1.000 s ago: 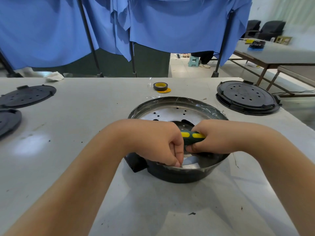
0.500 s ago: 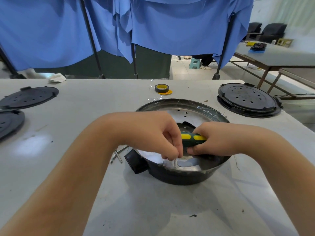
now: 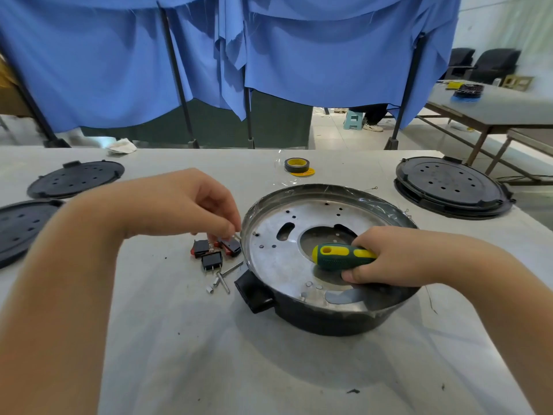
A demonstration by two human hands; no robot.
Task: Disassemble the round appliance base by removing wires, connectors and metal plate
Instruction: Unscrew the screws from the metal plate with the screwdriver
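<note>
Two bare hands are working over a white table [image 3: 269, 369], one on each side of the round appliance base [image 3: 329, 319]. That base, a dark shallow bowl with a stubby black handle [image 3: 254, 292] on its near-left side, is sitting on the table just right of centre, and the metal plate [image 3: 278, 259] is lying inside it, silver and pierced with small holes and a large round opening.

The left hand [image 3: 185, 202] is hovering palm-down just beside the base's left rim, wrist bent, with its fingers curled downward; the fingertips [image 3: 230, 232] are pinching what looks like a small metal screw [image 3: 237, 236], though it is too small to be sure. Below those fingertips, three black-and-red rocker switches [image 3: 209, 250] are lying on the table, with a few loose bolts and spacers [image 3: 223, 277] just nearer.

The right hand [image 3: 398, 259] is reaching in from the right with the forearm crossing the base's rim, knuckles up, resting over the plate. Its fingers are wrapped round a green-and-yellow screwdriver [image 3: 341, 256], whose handle is pointing left; the shaft is hidden under the hand.

Farther back, a roll of black tape [image 3: 296, 165] is standing on a yellow disc. A black perforated cover [image 3: 449, 184] is lying at the right, and two more black covers [image 3: 74, 178] are lying at the left edge. Blue cloth [image 3: 119, 55] is hanging behind the table.
</note>
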